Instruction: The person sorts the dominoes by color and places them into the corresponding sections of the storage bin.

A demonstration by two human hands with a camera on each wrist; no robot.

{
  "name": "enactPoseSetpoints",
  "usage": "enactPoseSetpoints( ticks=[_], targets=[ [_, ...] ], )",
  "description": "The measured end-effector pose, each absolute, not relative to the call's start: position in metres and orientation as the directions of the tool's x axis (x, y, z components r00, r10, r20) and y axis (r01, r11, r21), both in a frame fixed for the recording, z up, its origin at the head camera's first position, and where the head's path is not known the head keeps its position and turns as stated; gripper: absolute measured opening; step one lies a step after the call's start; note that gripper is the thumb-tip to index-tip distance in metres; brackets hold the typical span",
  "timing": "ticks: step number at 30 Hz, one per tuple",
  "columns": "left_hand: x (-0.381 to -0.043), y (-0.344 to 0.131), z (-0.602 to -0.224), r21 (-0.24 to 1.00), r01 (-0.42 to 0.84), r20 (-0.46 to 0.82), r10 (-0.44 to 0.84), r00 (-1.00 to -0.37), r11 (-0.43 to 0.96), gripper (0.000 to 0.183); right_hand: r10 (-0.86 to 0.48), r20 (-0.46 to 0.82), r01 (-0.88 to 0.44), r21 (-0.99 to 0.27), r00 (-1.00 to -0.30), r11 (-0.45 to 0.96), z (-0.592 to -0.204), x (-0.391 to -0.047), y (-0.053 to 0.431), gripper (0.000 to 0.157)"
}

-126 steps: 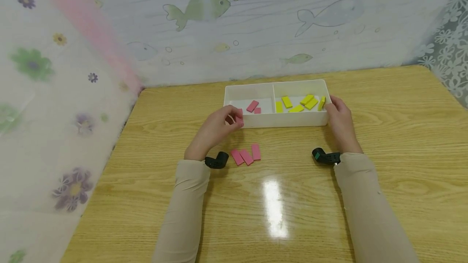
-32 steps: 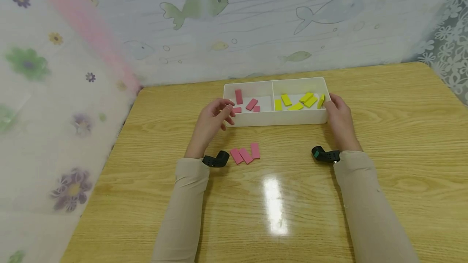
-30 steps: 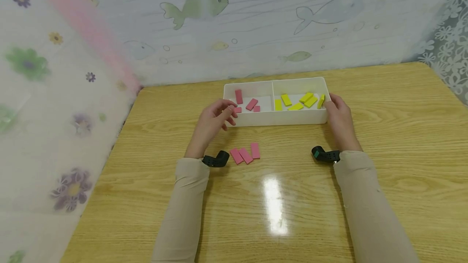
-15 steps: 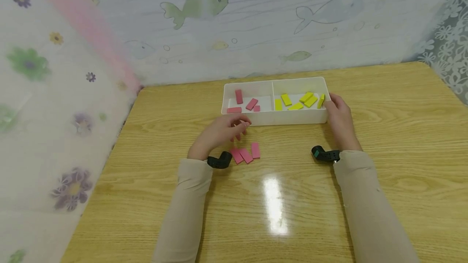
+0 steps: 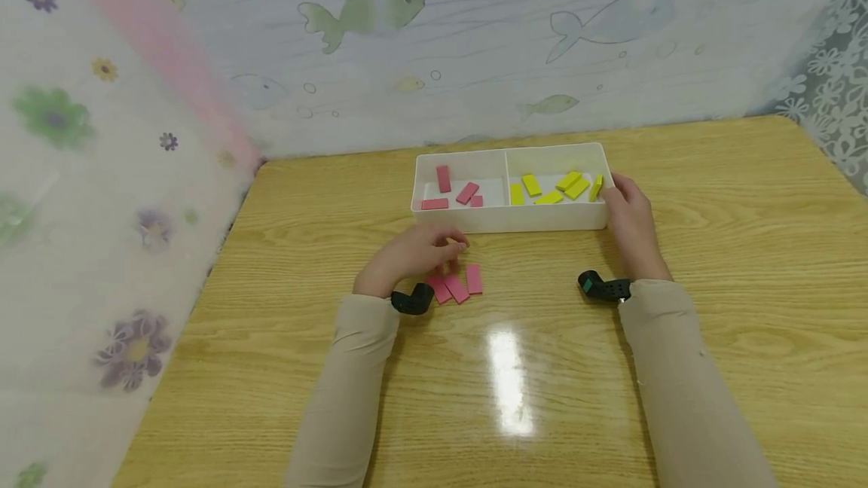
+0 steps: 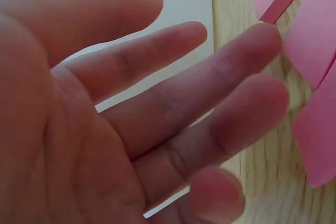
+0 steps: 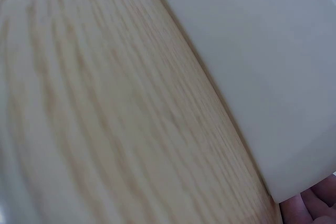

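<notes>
In the head view a white divided box (image 5: 529,219) stands on the table. Several pink tiles (image 5: 435,204) lie in its left compartment; several yellow tiles (image 5: 532,185) fill part of the right one. My right hand (image 5: 632,228) grips the box's right end, its fingertips curled at the corner in the right wrist view. In front of the box lie three pink tiles (image 5: 474,279), two of them close together. Over the leftmost hovers my left hand (image 5: 417,253), partly covering it. The left wrist view shows its fingers loosely spread with nothing between them, the fingertips near the pink tiles (image 6: 317,135).
The wood-grain table (image 5: 556,382) extends around the box and toward me. Behind it rises a wall covering (image 5: 488,36) printed with fish, and a flowered covering (image 5: 88,209) borders the left side. Each wrist wears a black camera (image 5: 414,298).
My left hand let go of a pink tile in the left compartment, where two more now lie than at first. It then moved back toward me, over the loose tiles. The right hand stayed put.
</notes>
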State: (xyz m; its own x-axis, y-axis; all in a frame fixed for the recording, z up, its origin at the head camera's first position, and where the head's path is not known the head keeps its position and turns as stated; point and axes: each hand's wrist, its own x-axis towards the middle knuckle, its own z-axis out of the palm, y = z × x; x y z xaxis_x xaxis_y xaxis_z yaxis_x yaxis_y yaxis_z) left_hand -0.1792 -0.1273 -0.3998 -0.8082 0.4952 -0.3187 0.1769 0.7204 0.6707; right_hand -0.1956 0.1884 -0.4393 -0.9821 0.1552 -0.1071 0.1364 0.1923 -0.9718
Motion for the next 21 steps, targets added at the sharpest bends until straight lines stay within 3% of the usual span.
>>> enactPoseSetpoints(
  ticks=[13, 21],
  targets=[
    [-0.177, -0.118, -0.401, 0.621, 0.200, -0.371, 0.509, -0.776, 0.758, 0.029, 0.160, -0.120, 0.150, -0.970, -0.980, 0.192, -0.439, -0.195, 0.189, 0.051],
    [-0.173, -0.109, -0.402, 0.553, 0.245, -0.365, 0.495, -0.788, 0.796, 0.026, 0.153, -0.109, 0.139, -0.970, -0.982, 0.200, -0.437, -0.196, 0.189, 0.052]
  ],
)
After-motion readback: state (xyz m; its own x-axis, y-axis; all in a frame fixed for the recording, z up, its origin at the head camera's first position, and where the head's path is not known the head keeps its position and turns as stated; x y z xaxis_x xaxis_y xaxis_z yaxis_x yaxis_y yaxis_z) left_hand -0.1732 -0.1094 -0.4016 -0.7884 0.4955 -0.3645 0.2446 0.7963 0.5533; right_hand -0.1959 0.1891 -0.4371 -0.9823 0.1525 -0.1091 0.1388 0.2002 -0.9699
